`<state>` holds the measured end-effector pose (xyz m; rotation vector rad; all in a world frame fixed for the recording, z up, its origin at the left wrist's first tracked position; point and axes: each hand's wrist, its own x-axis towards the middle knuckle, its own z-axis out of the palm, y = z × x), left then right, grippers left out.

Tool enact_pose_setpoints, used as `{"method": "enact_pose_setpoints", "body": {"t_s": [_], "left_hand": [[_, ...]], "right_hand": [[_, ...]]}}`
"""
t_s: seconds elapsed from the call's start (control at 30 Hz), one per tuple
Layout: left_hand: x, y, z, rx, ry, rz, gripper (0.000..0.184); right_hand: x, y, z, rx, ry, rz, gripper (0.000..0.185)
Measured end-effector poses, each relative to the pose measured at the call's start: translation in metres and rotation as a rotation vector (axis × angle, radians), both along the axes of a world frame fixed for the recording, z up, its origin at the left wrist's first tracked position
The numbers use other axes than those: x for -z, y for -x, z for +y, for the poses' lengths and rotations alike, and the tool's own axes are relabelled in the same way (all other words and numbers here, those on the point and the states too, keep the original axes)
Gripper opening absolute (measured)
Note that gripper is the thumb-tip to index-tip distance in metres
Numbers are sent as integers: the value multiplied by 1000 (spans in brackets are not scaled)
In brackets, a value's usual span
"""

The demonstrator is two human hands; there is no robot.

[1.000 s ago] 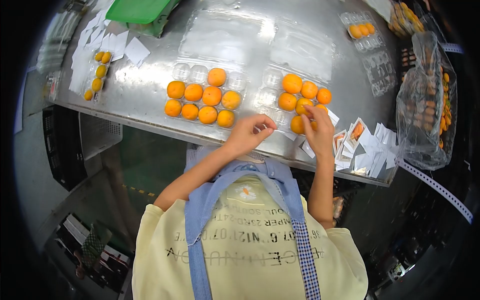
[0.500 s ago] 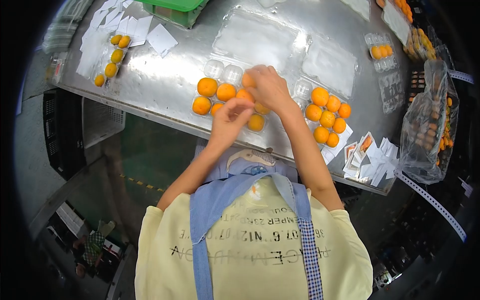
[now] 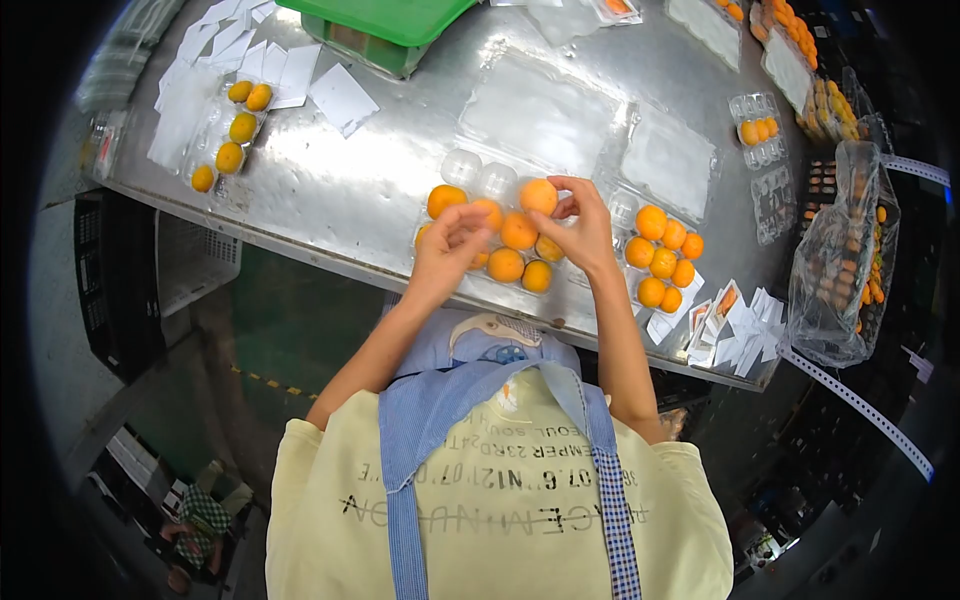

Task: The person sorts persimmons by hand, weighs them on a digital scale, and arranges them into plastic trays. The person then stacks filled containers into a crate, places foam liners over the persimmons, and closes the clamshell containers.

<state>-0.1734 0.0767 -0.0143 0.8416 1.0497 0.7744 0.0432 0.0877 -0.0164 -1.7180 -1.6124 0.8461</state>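
Note:
An open clear tray (image 3: 497, 182) with several orange fruits lies on the metal table in front of me. My right hand (image 3: 582, 222) has its thumb and fingers round an orange fruit (image 3: 538, 196) at the tray's upper right. Over the tray's left part is my left hand (image 3: 447, 252), its fingers curled beside another fruit (image 3: 487, 214); whether it grips anything is unclear. To the right, a second clear tray (image 3: 624, 207) bears several orange fruits, with white cards (image 3: 672, 316) partly under it.
At the left stands a tray of yellow fruits (image 3: 242, 127) near scattered white cards (image 3: 343, 100). A green-lidded container (image 3: 385, 18) is at the back. Picture cards (image 3: 728, 304), small trays (image 3: 757, 130) and a plastic-covered crate (image 3: 838, 265) are on the right.
My right hand has gone from the right tray to the upper-right fruit of the middle tray. My left hand has moved over that tray's left part. The view has shifted.

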Motion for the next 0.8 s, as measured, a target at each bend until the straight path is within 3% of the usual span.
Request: {"method": "enact_pose_setpoints", "body": {"t_s": [0.17,0.23,0.33,0.53,0.63,0.8], "left_hand": [[-31,-7,20,108,268,-339,43],[-33,-9,23,134,334,-490,45],[-37,-9,24,131,272,-523,41],[-29,-5,23,211,-31,-263,38],[-34,-4,23,276,-145,-290,39],[-43,-8,19,179,-117,-381,45]], "right_hand": [[-34,19,-17,18,-112,418,46],[-42,27,-22,-17,-124,409,47],[-48,37,-27,-8,-76,485,47],[-39,42,-32,25,-39,576,37],[-36,40,-33,142,85,859,29],[-35,35,-38,269,135,846,30]]}}
